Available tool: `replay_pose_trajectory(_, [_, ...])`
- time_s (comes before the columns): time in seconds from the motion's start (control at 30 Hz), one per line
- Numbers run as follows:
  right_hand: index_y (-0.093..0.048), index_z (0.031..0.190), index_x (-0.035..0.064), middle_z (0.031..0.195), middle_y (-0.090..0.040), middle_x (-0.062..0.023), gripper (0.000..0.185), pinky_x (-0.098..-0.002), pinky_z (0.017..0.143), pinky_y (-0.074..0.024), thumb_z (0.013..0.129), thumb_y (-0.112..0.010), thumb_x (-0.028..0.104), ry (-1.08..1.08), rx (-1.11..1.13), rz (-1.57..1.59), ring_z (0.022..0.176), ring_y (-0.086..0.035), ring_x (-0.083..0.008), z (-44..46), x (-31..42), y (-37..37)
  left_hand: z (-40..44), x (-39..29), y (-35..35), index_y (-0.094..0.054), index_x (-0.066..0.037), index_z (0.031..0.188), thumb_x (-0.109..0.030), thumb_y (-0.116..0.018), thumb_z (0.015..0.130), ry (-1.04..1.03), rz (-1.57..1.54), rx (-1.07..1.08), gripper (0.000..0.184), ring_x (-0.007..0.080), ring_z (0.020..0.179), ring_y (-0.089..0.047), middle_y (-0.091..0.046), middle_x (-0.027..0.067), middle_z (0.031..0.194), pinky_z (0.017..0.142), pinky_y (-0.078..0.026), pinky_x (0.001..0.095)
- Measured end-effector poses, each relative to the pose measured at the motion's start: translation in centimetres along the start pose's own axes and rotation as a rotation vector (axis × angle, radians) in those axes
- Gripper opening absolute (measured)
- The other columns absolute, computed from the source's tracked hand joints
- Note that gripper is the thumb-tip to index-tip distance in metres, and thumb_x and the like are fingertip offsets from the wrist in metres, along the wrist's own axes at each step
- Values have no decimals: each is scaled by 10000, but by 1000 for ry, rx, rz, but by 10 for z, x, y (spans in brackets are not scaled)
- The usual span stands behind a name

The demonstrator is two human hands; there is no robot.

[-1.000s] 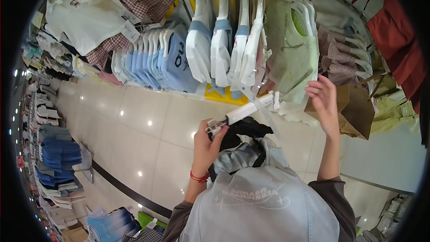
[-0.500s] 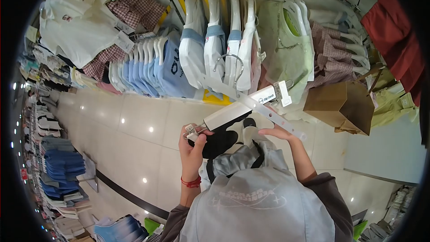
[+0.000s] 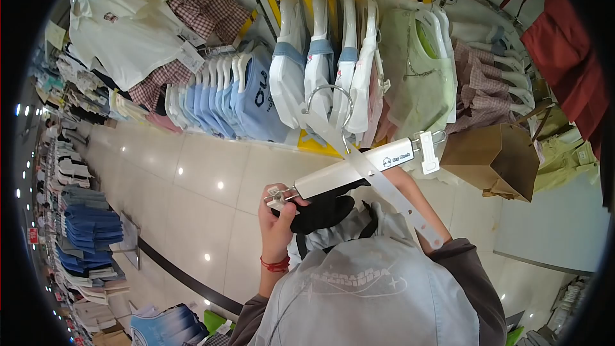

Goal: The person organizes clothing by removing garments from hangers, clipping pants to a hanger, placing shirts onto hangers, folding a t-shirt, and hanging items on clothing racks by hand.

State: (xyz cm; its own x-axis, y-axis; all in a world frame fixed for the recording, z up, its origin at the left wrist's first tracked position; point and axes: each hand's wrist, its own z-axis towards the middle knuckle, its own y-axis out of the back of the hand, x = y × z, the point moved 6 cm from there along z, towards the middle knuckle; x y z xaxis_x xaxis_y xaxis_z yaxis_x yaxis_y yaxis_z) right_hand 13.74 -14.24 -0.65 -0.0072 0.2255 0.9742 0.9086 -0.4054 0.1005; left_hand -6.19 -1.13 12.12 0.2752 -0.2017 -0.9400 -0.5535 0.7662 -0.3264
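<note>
We look down on one person in a grey garment (image 3: 378, 295) with two dark sleeves. Both arms reach forward over a shiny tiled floor (image 3: 211, 214).

Just beyond the body is one white hanger (image 3: 333, 177), its bar slanting from near left to far right. It has one metal hook (image 3: 350, 106) and two clips: a left clip (image 3: 277, 198) and a right clip (image 3: 428, 154). One pale strip with holes (image 3: 387, 191) crosses over the bar.

We see the left hand (image 3: 275, 221) curled almost closed, fingers and thumb gripping the left clip; one wrist wears a red band (image 3: 275, 264). The right forearm (image 3: 411, 187) runs in behind the strip and bar. Its hand is hidden there, so we cannot tell how open it is or what it holds.

On the far side hang four white garments (image 3: 318, 83), three with blue bands. Right of them we find one pale green top (image 3: 410, 83) and one brown paper bag (image 3: 483, 157).
</note>
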Motion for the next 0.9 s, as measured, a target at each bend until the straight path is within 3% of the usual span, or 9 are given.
replay_pose_trajectory(0.1, [-404,1258,-60,1222,-501,-155,620,-313,985,-333,789,-675,241,-104,-43,-121,1148,-460,-225,-13,20,5,3,-3,14,-442,-13,997,-215,-612,850,-41,0,-58,302,159,806,-555,-570,88,820,788,-441,300])
replay_pose_trajectory(0.13, [-336,1294,-82,1277,-449,-153,655,-320,1014,-291,815,-656,231,75,-58,133,1189,-412,-216,-20,39,4,5,-4,19,-434,-14,1007,-193,-606,851,-68,-30,-56,293,162,812,-557,-570,92,829,793,-440,296])
replay_pose_trajectory(0.17, [-281,1336,-61,1311,-411,-122,660,-307,1033,-259,833,-629,188,202,-117,121,1218,-367,-193,-22,38,12,7,-5,23,-431,-16,1010,-188,-601,854,-79,-22,-78,288,164,812,-558,-572,94,833,795,-441,295])
replay_pose_trajectory(0.23, [-354,1302,-8,1209,-478,-56,567,-302,980,-329,835,-619,175,331,-263,131,1121,-441,-155,-44,84,18,8,-6,32,-424,-18,1014,-177,-592,859,-96,-8,-122,278,169,811,-560,-575,98,841,799,-442,294])
replay_pose_trajectory(0.27, [-442,1167,11,1152,-510,-64,380,-270,918,-370,842,-604,124,266,-216,217,1059,-475,-120,-49,90,21,9,-6,33,-419,-25,1011,-167,-582,864,-104,24,-112,261,189,813,-573,-575,105,852,798,-452,310])
replay_pose_trajectory(0.4, [-464,1100,26,968,-584,-53,271,-227,765,-439,863,-572,102,369,-254,433,872,-547,-78,-61,126,26,9,2,25,-413,-31,1008,-198,-608,853,-99,19,-78,299,213,820,-589,-572,109,859,797,-468,341])
replay_pose_trajectory(0.53, [-461,1105,20,834,-622,-46,243,-208,692,-456,881,-538,77,288,-294,423,746,-574,-71,-62,138,28,0,8,22,-400,-44,1026,-203,-601,860,-108,-15,-34,305,202,829,-571,-536,85,869,809,-475,371])
replay_pose_trajectory(0.77, [-451,977,41,920,-544,-25,136,-202,758,-404,884,-537,91,264,-447,269,822,-498,-56,-60,109,29,-11,12,26,-391,-46,1025,-213,-603,859,-148,-41,-104,317,193,817,-559,-520,75,861,811,-479,393])
replay_pose_trajectory(0.9, [-437,942,58,1084,-444,-65,117,-232,812,-383,880,-532,88,454,-486,30,889,-451,-82,-62,124,32,-18,17,27,-376,-33,992,-287,-651,825,-129,-66,-139,410,200,809,-575,-535,105,829,775,-516,410])
